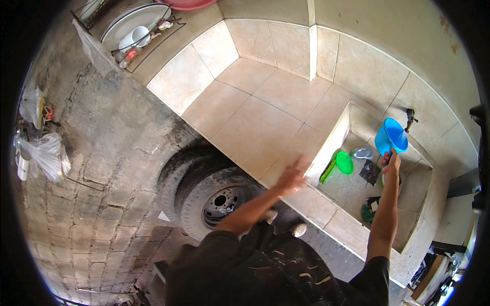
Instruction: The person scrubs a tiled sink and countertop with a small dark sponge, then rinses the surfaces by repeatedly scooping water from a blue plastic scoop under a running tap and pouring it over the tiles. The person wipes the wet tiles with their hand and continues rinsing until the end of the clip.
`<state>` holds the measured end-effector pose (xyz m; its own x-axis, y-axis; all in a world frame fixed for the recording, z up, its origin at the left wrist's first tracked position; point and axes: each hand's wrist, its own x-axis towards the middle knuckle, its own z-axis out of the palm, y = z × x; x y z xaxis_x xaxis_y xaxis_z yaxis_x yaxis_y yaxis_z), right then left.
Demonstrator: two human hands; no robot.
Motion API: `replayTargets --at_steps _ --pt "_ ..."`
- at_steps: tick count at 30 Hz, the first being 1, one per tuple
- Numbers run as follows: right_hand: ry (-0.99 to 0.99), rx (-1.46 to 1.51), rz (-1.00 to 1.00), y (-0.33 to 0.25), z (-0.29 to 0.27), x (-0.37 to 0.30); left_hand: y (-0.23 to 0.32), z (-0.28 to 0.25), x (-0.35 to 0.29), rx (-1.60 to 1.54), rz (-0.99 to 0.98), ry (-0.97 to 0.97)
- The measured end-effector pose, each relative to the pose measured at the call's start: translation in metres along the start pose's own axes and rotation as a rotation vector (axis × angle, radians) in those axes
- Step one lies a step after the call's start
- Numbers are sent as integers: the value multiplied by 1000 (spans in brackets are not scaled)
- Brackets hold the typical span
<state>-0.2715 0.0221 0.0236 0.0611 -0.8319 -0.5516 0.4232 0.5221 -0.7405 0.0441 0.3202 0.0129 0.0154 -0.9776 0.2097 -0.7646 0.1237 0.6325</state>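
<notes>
My right hand point(392, 164) is closed round the handle of a blue water dipper point(383, 141). The dipper is tilted beneath a dark faucet point(410, 120), with water running at its mouth. Below it is a tiled sink point(332, 144) holding a green brush point(327, 172), a round green dish point(344, 163), a clear plastic container point(362, 152) and a dark square pad point(370, 172). A dark green item point(367, 212) lies nearer me. My left hand point(290, 179), blurred, hovers by the counter's front edge, fingers apparently outstretched and nothing visible in them.
A tiled counter point(255, 120) extends left of the sink. Two tires point(191, 206) lean below its front edge. At the far left corner a rack point(115, 51) bears a large plate point(120, 28) and a white cup point(139, 36). Plastic bags point(48, 153) hang along the block wall.
</notes>
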Motion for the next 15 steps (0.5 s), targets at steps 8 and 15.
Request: replayTargets --at_steps 8,15 --pt "142 45 -90 11 15 -4 -169 -131 -79 704 -717 -18" --pt "283 29 -96 13 5 -11 -329 -231 -24 643 -940 210"
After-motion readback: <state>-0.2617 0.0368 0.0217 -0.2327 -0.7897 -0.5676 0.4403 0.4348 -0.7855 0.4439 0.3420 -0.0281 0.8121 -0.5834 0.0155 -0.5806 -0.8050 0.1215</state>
